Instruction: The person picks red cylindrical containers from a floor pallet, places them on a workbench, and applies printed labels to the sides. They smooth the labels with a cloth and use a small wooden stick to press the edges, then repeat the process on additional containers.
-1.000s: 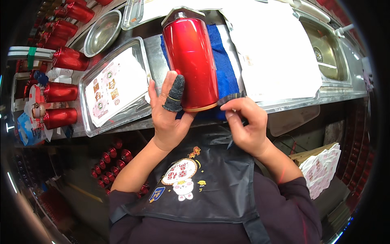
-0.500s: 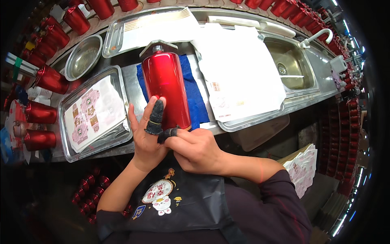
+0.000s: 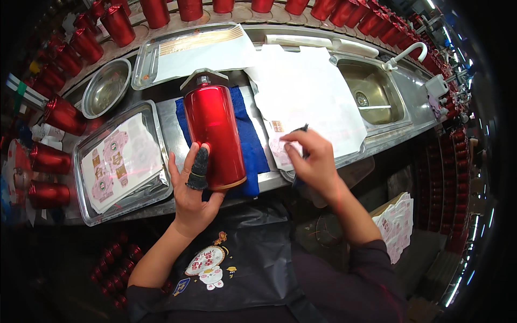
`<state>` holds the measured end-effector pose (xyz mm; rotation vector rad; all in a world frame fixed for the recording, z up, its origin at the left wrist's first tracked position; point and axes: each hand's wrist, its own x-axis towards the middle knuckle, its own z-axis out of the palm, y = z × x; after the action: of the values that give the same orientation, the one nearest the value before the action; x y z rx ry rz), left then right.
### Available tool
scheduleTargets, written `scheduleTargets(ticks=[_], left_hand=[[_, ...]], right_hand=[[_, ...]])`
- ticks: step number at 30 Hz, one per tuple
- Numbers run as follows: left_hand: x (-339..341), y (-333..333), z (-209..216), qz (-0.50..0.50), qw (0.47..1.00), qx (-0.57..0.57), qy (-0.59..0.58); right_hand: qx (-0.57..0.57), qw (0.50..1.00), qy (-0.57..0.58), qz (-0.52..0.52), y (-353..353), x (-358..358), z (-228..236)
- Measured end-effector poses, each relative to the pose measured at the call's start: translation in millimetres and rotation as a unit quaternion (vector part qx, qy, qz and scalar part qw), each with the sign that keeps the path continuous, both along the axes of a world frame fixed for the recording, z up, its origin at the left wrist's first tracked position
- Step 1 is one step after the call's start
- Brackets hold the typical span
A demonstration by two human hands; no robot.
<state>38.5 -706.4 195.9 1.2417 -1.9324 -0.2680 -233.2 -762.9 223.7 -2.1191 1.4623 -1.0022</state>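
Note:
A glossy red metal bottle (image 3: 214, 134) lies on a blue cloth (image 3: 252, 126), its neck toward a metal bracket (image 3: 203, 78) at the far end. My left hand (image 3: 188, 199) is against the bottle's near left side, fingers stretched upward, thumb by its gold-rimmed base. A black cover (image 3: 199, 168) wraps one of its fingers. Over the near left corner of a large white sheet (image 3: 315, 99) with pink and gold print, my right hand (image 3: 318, 159) pinches with thumb and forefinger at the printed part. The exact grip is partly hidden.
Left of the bottle, a metal tray (image 3: 156, 188) holds printed sheets (image 3: 119, 161). Behind it are a steel bowl (image 3: 106, 89) and another tray (image 3: 141, 70). A sink (image 3: 371, 91) with a white tap (image 3: 412, 51) lies to the right. Rows of red containers (image 3: 118, 26) line the back.
My right hand has left the fingers of my left hand and moved right to the white sheet's printed corner. The left hand stays by the bottle. The whole view has shifted slightly.

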Motion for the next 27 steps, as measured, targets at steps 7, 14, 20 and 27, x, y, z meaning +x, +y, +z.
scheduleTargets(ticks=[7,14,20,27], left_hand=[[-0.3,-0.7,-1.6,-0.001,1.000,0.001,0.001],[2.3,2.8,0.1,0.005,1.000,0.029,0.003],[0.7,3.4,2.1,0.004,0.999,0.037,0.017],[-1.2,2.7,1.9,0.007,0.999,0.045,-0.008]], right_hand=[[0.163,0.919,0.349,-0.085,-83.2,-67.6,-17.2],[0.161,0.908,0.352,-0.159,-152.4,-86.3,-16.5],[0.163,0.938,0.299,-0.069,-175.9,-73.4,-19.9],[0.058,0.950,0.282,-0.123,-281.4,-40.0,-66.7]])
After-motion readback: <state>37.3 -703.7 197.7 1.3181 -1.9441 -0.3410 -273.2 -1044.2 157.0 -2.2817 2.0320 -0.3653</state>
